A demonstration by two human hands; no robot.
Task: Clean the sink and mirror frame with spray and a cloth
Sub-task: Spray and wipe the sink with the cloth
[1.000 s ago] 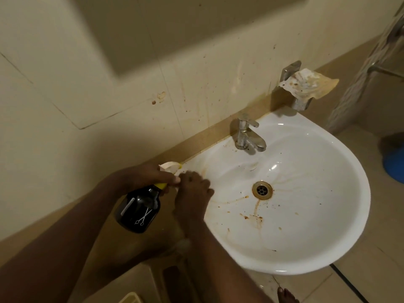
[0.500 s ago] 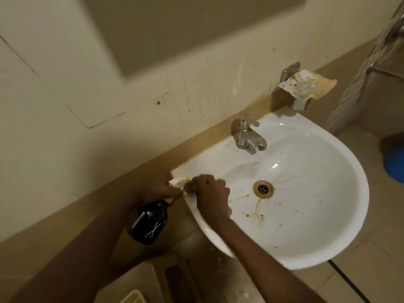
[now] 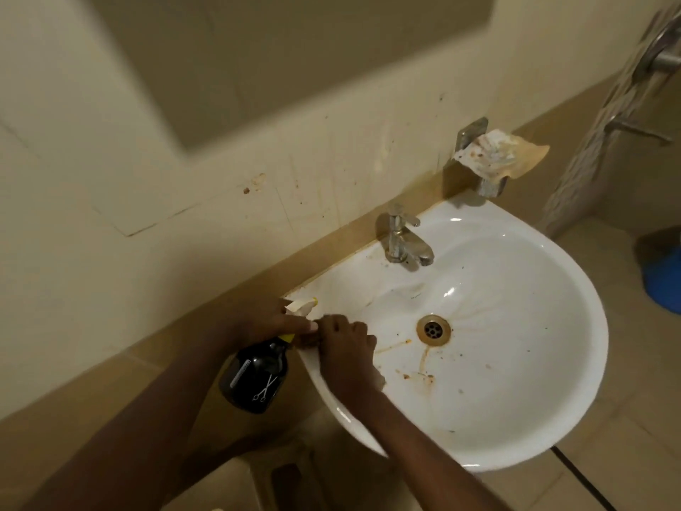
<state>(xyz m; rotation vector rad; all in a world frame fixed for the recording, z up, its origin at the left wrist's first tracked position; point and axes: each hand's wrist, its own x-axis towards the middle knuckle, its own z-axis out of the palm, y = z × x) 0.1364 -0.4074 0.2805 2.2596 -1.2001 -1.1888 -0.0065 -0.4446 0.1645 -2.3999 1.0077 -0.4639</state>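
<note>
A white sink (image 3: 516, 429) hangs on the wall, its basin streaked with brown stains around the drain (image 3: 433, 329). My left hand (image 3: 265, 322) grips the white and yellow head of a dark spray bottle (image 3: 254, 378), which hangs just off the sink's left rim. My right hand (image 3: 346, 355) lies over that rim, fingers curled and pinching at the bottle's neck. A stained cloth (image 3: 497, 156) lies on a metal holder on the wall, above the sink's far corner. The mirror (image 3: 294, 60) is a dim rectangle on the wall above.
A chrome tap (image 3: 401, 237) stands at the back of the sink. The wall behind is spotted with brown marks. A blue bucket (image 3: 663, 282) sits on the floor at the right edge, with a shower fitting (image 3: 659, 57) above it.
Both hands and the bottle have shifted right, toward the sink's left rim. My right hand now reaches over the rim, still at the bottle's top.
</note>
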